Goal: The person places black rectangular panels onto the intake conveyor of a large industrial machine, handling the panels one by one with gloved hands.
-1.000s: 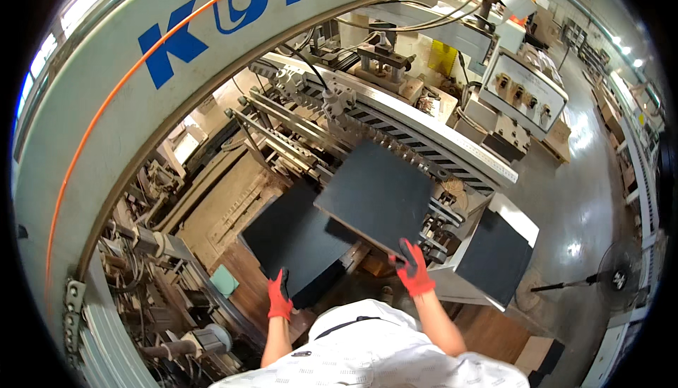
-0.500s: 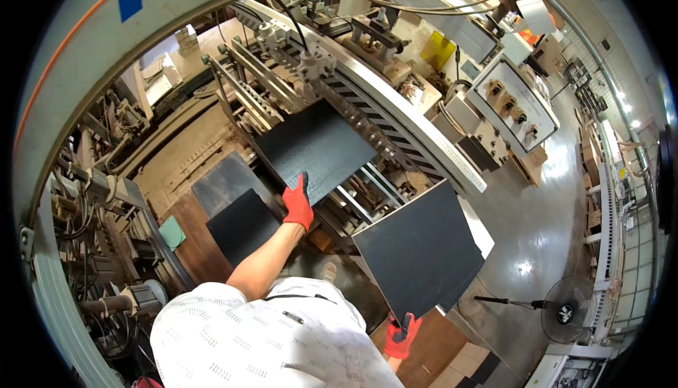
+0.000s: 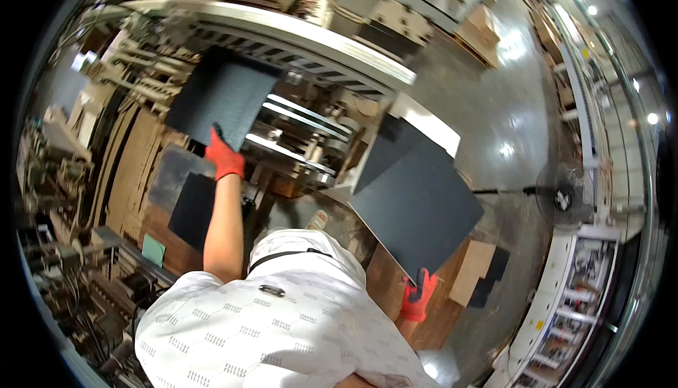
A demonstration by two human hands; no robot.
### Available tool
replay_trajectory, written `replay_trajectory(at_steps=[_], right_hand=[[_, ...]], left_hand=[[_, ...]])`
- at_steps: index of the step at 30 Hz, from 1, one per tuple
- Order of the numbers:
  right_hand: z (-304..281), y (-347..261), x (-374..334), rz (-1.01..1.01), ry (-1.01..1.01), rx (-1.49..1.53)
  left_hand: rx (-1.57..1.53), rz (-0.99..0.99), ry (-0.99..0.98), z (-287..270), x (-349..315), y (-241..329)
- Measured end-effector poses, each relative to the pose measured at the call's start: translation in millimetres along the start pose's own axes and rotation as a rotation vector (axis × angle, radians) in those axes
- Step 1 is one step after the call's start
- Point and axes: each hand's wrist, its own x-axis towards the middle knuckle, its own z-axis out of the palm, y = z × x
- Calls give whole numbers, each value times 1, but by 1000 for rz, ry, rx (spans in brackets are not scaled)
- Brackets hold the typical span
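Note:
My left hand (image 3: 224,159), in a red glove with dark palm, grips the near edge of a black panel (image 3: 229,98). That panel lies flat on the machine's rails. On my right, my right hand (image 3: 417,297), gloved alike, pinches the near corner of another black panel (image 3: 420,201), its thumb on top. This panel lies at an angle over a further black panel (image 3: 385,144), which shows past its far left edge. Beneath the panels, the fingers of both hands are partly hidden.
Metal rails (image 3: 304,123) run between the two panels, before a long striped machine beam (image 3: 304,31). Left of my legs lie a dark board (image 3: 192,211) and a small green pad (image 3: 153,249). A fan (image 3: 563,198) stands at the right, near a brown board (image 3: 472,273).
The view has turned and shifted, so the machine sits further left. The right panel has swung toward me with my right hand, uncovering part of the panel beneath. My left hand keeps its grip.

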Motion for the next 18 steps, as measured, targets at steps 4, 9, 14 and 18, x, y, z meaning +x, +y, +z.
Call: replay_trajectory(at_steps=[4, 9, 14, 18], right_hand=[[6, 22, 34, 218, -59, 580], [46, 100, 37, 529, -125, 959], [52, 54, 124, 740, -198, 964], [65, 44, 142, 701, -89, 815]], left_hand=[[-44, 99, -106, -6, 21, -17], [-8, 160, -94, -1, 21, -26], [134, 271, -59, -11, 12, -13], [129, 197, -79, -3, 4, -14]])
